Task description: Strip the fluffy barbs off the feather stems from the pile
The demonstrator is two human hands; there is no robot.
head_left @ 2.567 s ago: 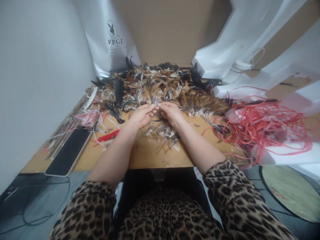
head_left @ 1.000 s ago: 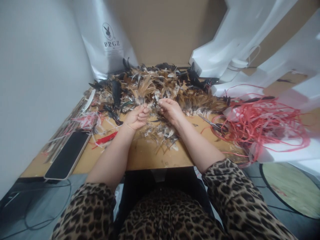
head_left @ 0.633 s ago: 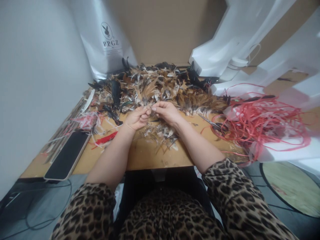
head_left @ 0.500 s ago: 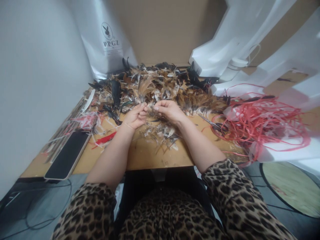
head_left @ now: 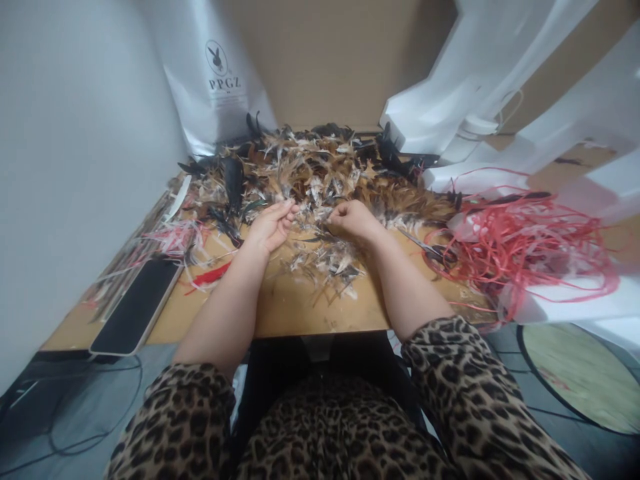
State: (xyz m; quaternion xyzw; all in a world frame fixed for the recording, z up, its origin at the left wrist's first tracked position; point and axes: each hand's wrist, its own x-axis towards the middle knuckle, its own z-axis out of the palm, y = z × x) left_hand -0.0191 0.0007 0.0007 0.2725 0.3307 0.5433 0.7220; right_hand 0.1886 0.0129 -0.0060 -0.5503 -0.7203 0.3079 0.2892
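Observation:
Above the near edge of a large pile of brown, white and black feathers (head_left: 320,163), my left hand (head_left: 274,223) is closed in a pinch. A thin brownish feather (head_left: 286,185) rises from its fingertips. My right hand (head_left: 353,219) is a short way to the right, its fingers curled together by the pile's front. What those fingers hold, if anything, is too small to make out. Below and between the hands, a loose scatter of small downy feather bits (head_left: 327,263) lies on the wooden table (head_left: 310,317).
At left lie a phone (head_left: 137,307), a red strip (head_left: 212,273) and pink-white ribbon scraps (head_left: 175,240). Scissors (head_left: 430,250) rest right of my right hand, beside a tangle of red plastic ribbon (head_left: 530,247). A white printed bag (head_left: 220,87) stands behind the pile.
My hands have drawn apart: the right one moved rightward and curled its fingers, while the left stayed nearly in place. The feather at my left fingertips looks less fanned out.

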